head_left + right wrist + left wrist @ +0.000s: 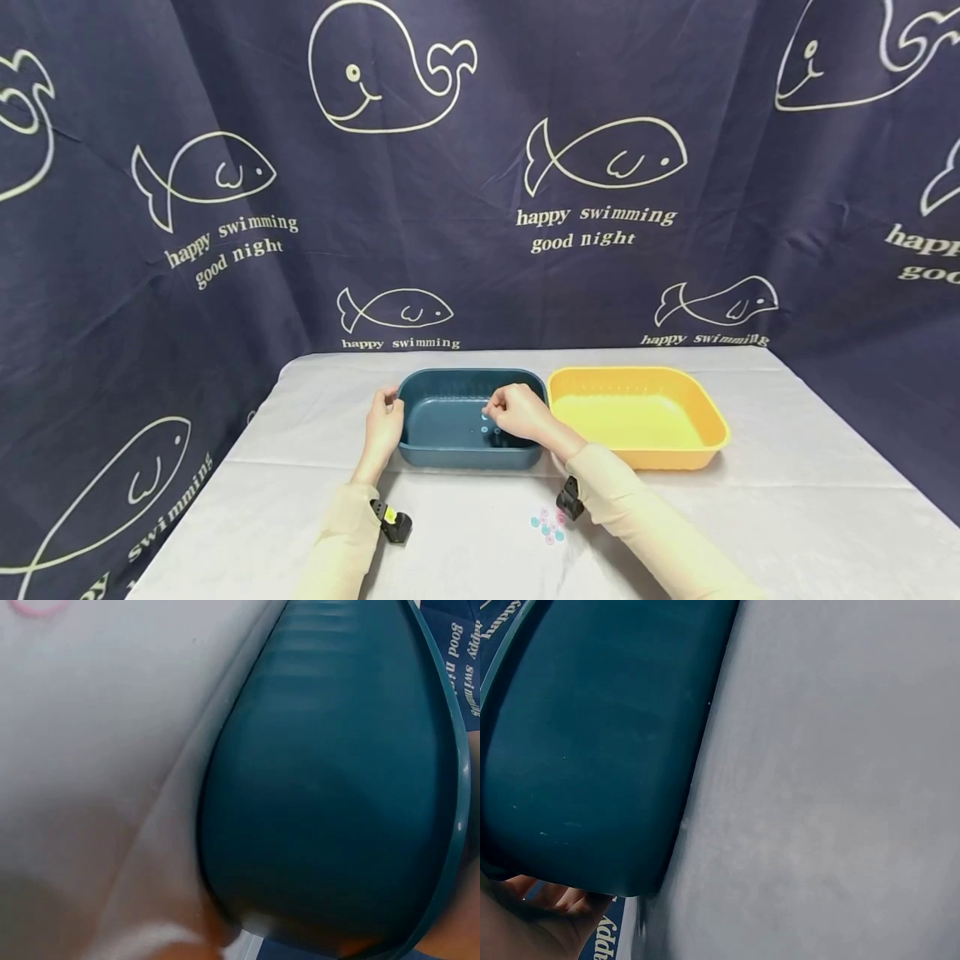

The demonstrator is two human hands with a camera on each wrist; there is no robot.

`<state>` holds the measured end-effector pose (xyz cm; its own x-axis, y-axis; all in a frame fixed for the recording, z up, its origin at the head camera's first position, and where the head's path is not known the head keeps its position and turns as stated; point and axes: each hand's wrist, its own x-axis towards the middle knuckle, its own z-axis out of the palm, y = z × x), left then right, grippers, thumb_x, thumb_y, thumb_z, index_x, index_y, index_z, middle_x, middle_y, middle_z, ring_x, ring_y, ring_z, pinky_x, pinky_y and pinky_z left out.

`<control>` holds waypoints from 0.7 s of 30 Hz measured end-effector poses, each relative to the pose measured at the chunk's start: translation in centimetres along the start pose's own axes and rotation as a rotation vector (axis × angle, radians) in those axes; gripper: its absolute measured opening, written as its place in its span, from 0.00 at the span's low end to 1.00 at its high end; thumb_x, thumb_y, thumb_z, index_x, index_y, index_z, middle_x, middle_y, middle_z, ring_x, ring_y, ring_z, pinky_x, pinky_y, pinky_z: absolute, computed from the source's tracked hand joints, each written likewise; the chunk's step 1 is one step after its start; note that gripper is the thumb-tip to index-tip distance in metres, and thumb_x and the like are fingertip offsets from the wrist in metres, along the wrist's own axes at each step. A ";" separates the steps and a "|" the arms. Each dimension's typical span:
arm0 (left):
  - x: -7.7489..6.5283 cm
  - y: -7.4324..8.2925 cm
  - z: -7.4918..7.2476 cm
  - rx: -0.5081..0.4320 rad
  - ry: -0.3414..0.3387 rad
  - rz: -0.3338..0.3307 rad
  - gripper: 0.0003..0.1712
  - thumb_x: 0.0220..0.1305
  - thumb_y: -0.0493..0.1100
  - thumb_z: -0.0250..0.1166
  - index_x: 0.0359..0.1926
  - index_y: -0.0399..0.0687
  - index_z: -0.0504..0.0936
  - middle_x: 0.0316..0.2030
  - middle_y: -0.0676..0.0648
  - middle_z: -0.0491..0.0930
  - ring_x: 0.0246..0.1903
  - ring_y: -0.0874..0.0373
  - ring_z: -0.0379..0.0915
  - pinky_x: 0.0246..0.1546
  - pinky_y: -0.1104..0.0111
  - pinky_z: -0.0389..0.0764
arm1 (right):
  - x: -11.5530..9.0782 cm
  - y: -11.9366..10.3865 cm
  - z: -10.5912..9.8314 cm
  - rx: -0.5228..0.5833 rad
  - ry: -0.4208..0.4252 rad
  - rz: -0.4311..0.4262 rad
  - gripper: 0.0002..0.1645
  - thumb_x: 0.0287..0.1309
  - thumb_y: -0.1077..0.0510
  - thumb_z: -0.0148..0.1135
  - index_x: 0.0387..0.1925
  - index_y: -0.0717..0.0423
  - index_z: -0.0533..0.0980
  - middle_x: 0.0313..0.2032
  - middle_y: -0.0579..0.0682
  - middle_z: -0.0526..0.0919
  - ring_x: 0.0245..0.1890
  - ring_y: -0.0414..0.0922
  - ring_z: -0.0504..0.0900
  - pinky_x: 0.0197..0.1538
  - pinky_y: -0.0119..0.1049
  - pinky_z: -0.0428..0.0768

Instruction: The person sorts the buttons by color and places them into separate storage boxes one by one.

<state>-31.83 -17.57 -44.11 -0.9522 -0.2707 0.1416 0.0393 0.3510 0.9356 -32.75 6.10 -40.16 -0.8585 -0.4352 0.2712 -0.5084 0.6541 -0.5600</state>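
A dark blue basin (468, 457) stands on the table. My left hand (384, 425) holds its left end from outside, with bent fingers (551, 895) against the end wall in the left wrist view. Over the basin's right part, my right hand (521, 412) has its fingers curled together and pinches a small light-blue round piece (485, 415); the fingers partly hide it. Below lie a few more small light-blue pieces (484, 430) on the basin floor. In the right wrist view the basin's wall (322, 772) hides most of that hand.
A yellow basin (667, 459) adjoins the blue one on the right. In front of the basins, several small pink and light-blue round pieces (550, 534) lie loose on the white tablecloth (465, 533). A dark blue printed curtain (480, 208) hangs behind the table.
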 end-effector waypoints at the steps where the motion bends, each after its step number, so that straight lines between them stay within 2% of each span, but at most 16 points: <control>1: 0.0 0.0 0.0 -0.001 -0.003 -0.003 0.22 0.69 0.38 0.45 0.61 0.34 0.64 0.58 0.31 0.66 0.60 0.37 0.63 0.59 0.47 0.66 | 0.0 0.0 0.0 0.001 -0.003 0.000 0.10 0.57 0.60 0.61 0.22 0.58 0.79 0.19 0.44 0.80 0.17 0.35 0.71 0.24 0.27 0.65; 5: 0.0 0.0 0.0 0.005 -0.006 -0.004 0.23 0.68 0.38 0.44 0.62 0.33 0.63 0.59 0.31 0.65 0.60 0.36 0.63 0.59 0.46 0.66 | 0.0 0.1 0.1 -0.004 -0.028 0.002 0.10 0.57 0.60 0.60 0.22 0.58 0.79 0.20 0.45 0.81 0.16 0.37 0.70 0.25 0.28 0.66; 11: 0.0 0.1 0.0 0.009 -0.001 -0.005 0.23 0.69 0.38 0.44 0.62 0.34 0.63 0.58 0.32 0.66 0.59 0.37 0.63 0.59 0.47 0.66 | -0.1 0.0 0.1 0.007 -0.066 0.014 0.10 0.59 0.63 0.55 0.25 0.60 0.80 0.32 0.49 0.86 0.27 0.40 0.81 0.22 0.28 0.64; 15: 0.0 0.1 0.0 0.003 -0.001 -0.006 0.23 0.69 0.39 0.44 0.62 0.34 0.63 0.58 0.32 0.66 0.59 0.38 0.64 0.58 0.48 0.67 | -0.1 0.1 0.2 0.017 -0.069 0.021 0.10 0.59 0.64 0.54 0.26 0.61 0.80 0.33 0.51 0.86 0.34 0.43 0.84 0.21 0.28 0.62; 18: 0.0 0.1 0.0 0.001 -0.003 -0.006 0.23 0.68 0.38 0.44 0.62 0.34 0.63 0.58 0.32 0.66 0.58 0.37 0.65 0.58 0.48 0.68 | -0.1 0.1 0.2 0.022 -0.066 0.018 0.10 0.59 0.64 0.54 0.26 0.61 0.80 0.33 0.50 0.86 0.34 0.43 0.84 0.21 0.28 0.63; 21: 0.0 0.1 0.0 0.002 -0.006 -0.004 0.23 0.68 0.38 0.44 0.62 0.33 0.63 0.58 0.32 0.66 0.58 0.37 0.65 0.57 0.48 0.68 | -0.1 0.2 0.1 0.025 -0.064 0.011 0.09 0.59 0.63 0.55 0.27 0.61 0.80 0.33 0.50 0.86 0.28 0.40 0.81 0.22 0.28 0.64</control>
<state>-31.83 -17.56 -44.03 -0.9541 -0.2670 0.1356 0.0346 0.3514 0.9356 -32.77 6.16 -40.38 -0.8575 -0.4676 0.2147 -0.4967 0.6435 -0.5824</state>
